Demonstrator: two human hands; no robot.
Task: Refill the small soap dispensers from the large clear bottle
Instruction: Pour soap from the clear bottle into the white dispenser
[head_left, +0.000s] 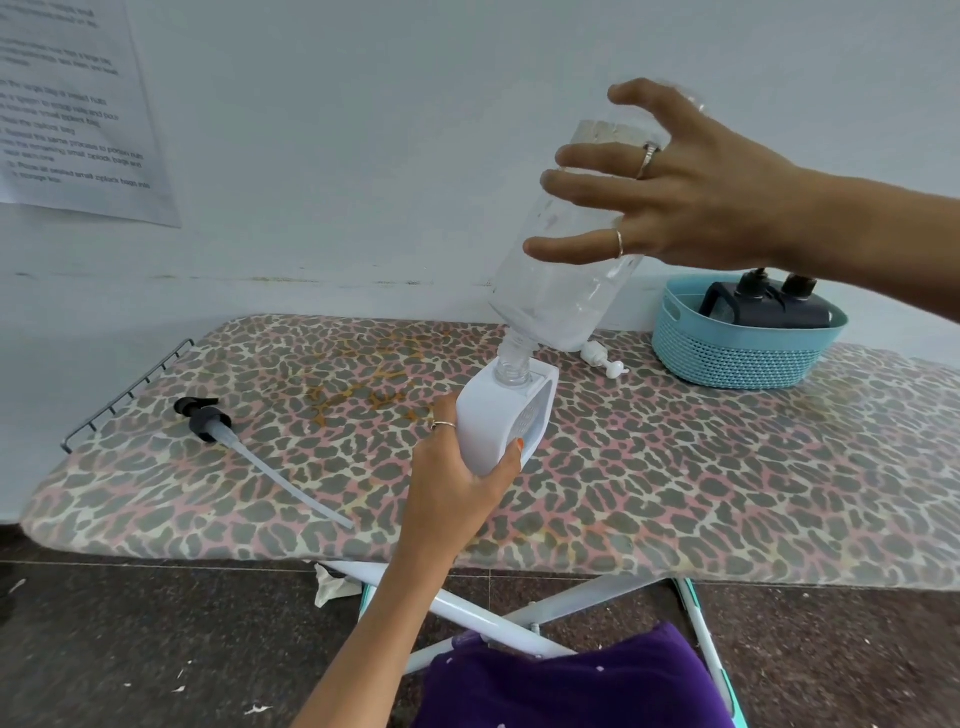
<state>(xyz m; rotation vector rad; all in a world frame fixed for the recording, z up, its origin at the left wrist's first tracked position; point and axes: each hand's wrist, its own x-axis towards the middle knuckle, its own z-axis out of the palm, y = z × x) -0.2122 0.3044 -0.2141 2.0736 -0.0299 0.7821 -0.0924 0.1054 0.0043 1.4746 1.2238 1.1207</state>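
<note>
My right hand (691, 202) holds the large clear bottle (558, 280) upside down, fingers spread around its body. Its neck points down into the mouth of a small white soap dispenser (498, 421). My left hand (457, 483) grips that dispenser from below, tilted above the ironing board (675, 467). Clear liquid sits in the bottle's lower shoulder. A white pump head (602, 358) lies on the board behind the bottle. A black pump with a long clear tube (218, 426) lies on the board's left part.
A blue woven basket (737, 358) at the back right of the board holds dark dispensers with black pumps. A metal rack (124, 389) edges the board's left end. A printed sheet (67, 104) hangs on the wall. White crossed legs stand below.
</note>
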